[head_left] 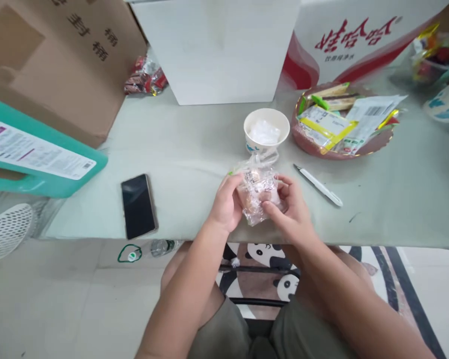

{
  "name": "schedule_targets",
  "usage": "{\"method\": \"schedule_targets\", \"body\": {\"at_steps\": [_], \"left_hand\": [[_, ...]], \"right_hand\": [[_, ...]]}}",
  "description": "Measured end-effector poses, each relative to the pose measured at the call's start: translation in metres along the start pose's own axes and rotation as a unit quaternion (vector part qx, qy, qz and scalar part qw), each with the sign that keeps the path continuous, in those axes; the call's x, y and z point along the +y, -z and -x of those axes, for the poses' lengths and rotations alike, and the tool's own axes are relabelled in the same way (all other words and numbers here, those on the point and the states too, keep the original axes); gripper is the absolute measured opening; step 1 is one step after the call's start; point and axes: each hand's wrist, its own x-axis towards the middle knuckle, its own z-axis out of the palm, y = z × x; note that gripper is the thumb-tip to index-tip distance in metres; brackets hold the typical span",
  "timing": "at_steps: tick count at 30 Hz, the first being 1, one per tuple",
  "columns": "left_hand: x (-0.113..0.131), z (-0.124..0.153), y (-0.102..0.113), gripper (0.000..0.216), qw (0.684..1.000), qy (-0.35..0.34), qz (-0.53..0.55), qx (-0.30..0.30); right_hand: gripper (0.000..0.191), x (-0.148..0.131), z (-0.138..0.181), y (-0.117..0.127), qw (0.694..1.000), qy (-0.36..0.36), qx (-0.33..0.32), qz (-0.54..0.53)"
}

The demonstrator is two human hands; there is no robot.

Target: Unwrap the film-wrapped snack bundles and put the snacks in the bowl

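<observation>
Left hand [226,204] and right hand [292,209] grip a crinkled clear packet [260,192] between them, mid-frame, its long axis pointing up-frame towards a paper cup [250,142] just above.

I sit in what looks like a home: a panda-patterned mat [261,253] lies on the tiled floor [78,299] by my cloth-covered table [194,144], which holds a pink bowl [307,143] of packaged snacks [327,119].

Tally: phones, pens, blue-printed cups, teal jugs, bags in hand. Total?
Black rectangular smartphone: 1
Slim white pen: 1
Round white blue-printed cups: 2 (one at right edge)
Teal plastic jug: 1
Crinkled clear plastic bag, held: 1
Total: 6
</observation>
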Motion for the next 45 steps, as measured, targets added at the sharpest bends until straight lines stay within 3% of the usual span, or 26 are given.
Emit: {"method": "schedule_targets", "body": {"at_steps": [3, 7, 10, 12, 17, 21, 26, 32, 37, 41, 43, 45], "left_hand": [[-0.011, -0.003, 0.002, 0.046, 1.000, 0.007, -0.021, 0.019], [-0.007, -0.022, 0.002, 0.032, 0.995, -0.015, -0.009, 0.095], [-0.003, -0.027, 0.002, 0.038, 0.995, 0.003, -0.020, 0.098], [-0.004, -0.023, 0.005, 0.042, 0.995, 0.014, -0.035, 0.089], [-0.018, -0.014, 0.015, 0.034, 0.991, -0.090, -0.053, 0.080], [-0.023, -0.017, 0.024, 0.012, 0.978, -0.146, -0.128, 0.072], [-0.019, -0.014, 0.036, 0.014, 0.934, -0.200, -0.289, 0.056], [-0.010, -0.003, 0.038, 0.014, 0.912, -0.190, -0.357, -0.072], [-0.016, -0.005, 0.046, 0.046, 0.819, -0.244, -0.501, -0.139], [-0.024, -0.013, 0.057, 0.037, 0.760, -0.319, -0.551, -0.130], [-0.027, -0.017, 0.061, 0.032, 0.750, -0.342, -0.550, -0.135], [-0.029, -0.020, 0.065, 0.028, 0.748, -0.363, -0.537, -0.140]], "right_hand": [[0.060, 0.009, 0.012, 0.013, 0.999, 0.018, -0.011, 0.049], [0.052, 0.003, 0.010, 0.022, 0.989, 0.108, -0.015, 0.100], [0.036, -0.002, 0.005, 0.024, 0.983, 0.119, -0.013, 0.136], [0.036, -0.002, 0.003, 0.025, 0.984, 0.106, -0.030, 0.141], [0.042, 0.004, 0.002, 0.020, 0.984, 0.098, -0.087, 0.124], [0.037, 0.008, 0.000, 0.017, 0.987, 0.078, -0.087, 0.113], [0.030, 0.010, -0.005, 0.018, 0.993, 0.027, -0.045, 0.109], [0.028, 0.011, -0.005, 0.014, 0.993, -0.040, 0.035, 0.103], [0.025, 0.012, -0.005, 0.012, 0.991, 0.002, 0.054, 0.125], [0.016, 0.011, -0.005, 0.037, 0.965, 0.113, 0.091, 0.217], [0.018, 0.013, -0.006, 0.059, 0.940, 0.105, 0.146, 0.291], [0.030, 0.021, -0.007, 0.081, 0.912, 0.040, 0.180, 0.366]]}}
